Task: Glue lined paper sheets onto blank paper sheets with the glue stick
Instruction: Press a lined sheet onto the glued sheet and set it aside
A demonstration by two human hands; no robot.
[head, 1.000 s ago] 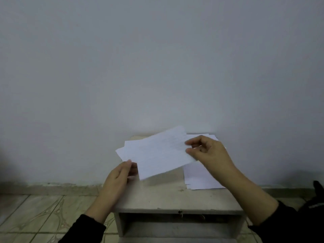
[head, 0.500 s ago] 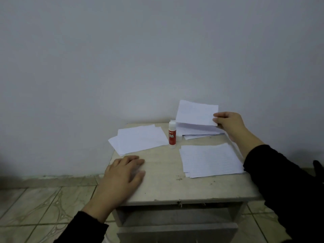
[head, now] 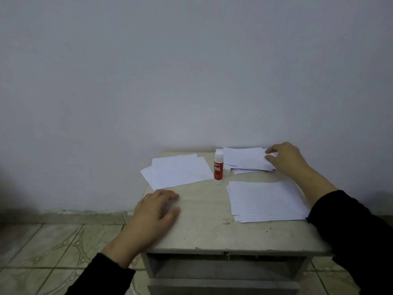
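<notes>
A red-and-white glue stick (head: 218,168) stands upright at the back middle of the small table (head: 204,228), its white cap (head: 227,170) beside it. Blank sheets (head: 178,170) lie at the back left. A stack of lined sheets (head: 265,201) lies at the front right. At the back right sits a pile of sheets (head: 244,159); my right hand (head: 287,160) pinches the right edge of its top sheet, which now lies on the pile. My left hand (head: 155,209) rests flat on the table's left front, holding nothing.
The table stands against a plain wall (head: 191,81) and has an open shelf (head: 225,267) under its top. Tiled floor (head: 53,248) spreads to the left.
My right hand carried one sheet from in front of me to the back right pile and lowered it there. My left hand let go of the sheet and settled flat on the table.
</notes>
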